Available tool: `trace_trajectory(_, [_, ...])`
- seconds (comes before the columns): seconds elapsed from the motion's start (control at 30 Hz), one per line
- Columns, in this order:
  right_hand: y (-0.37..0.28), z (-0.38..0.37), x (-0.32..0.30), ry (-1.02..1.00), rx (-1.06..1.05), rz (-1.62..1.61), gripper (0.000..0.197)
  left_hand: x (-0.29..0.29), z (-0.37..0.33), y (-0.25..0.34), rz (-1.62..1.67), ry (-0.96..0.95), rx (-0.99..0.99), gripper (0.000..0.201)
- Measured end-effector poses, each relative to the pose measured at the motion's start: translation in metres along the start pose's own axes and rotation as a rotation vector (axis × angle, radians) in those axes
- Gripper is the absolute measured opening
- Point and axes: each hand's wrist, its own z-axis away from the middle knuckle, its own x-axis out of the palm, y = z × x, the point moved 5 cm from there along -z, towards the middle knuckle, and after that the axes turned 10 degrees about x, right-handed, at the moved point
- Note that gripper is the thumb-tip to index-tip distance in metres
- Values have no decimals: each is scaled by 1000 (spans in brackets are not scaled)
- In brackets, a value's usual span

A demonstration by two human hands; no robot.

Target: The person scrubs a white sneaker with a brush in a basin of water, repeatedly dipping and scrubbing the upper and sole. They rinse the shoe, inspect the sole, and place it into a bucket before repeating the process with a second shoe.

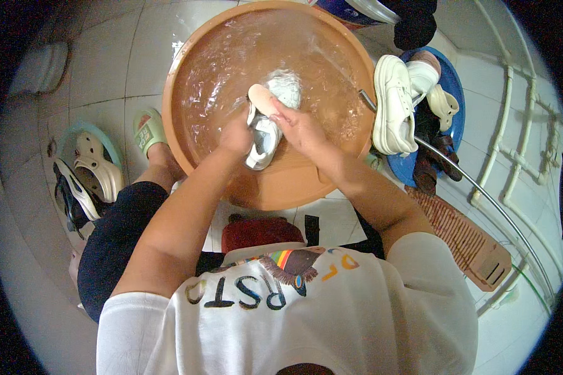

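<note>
Over a large orange-brown basin (177, 131) of water, my left hand (236, 134) is closed on a white shoe (263, 145) with a greyish inside. My right hand (301, 129) pinches a flat, peach-coloured insole (262, 100) with a rounded end, held just above the shoe. Behind my right fingers a whitish, rounded thing (285, 87) sits in the water; I cannot make out what it is. The fingers of my left hand are partly hidden by the shoe.
At right, white shoes (394, 106) lean over a blue basin (456, 81) with dark cloth (428, 144). A metal hose (475, 181) curves past a brown washboard (463, 237). Pipes (508, 112) run along the wall. Clogs (97, 165) fill a pale basin at left. A red stool (259, 233) is below me.
</note>
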Motion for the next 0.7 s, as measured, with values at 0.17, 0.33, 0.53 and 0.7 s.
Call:
trace_trajectory(0.17, [68,-43,-46,349,191,-135,33,-38,0,47,145,102,227,52])
trace_trajectory(0.33, [154,-54,-11,204,190,16,37,-28,4,75,-269,36,532,45])
trace_trajectory(0.53, [105,-44,-47,286,155,-284,40,-21,14,63,-154,47,198,66])
trace_trajectory(0.7, [66,-16,-48,565,10,-311,38,-9,7,47,-16,-246,-48,80])
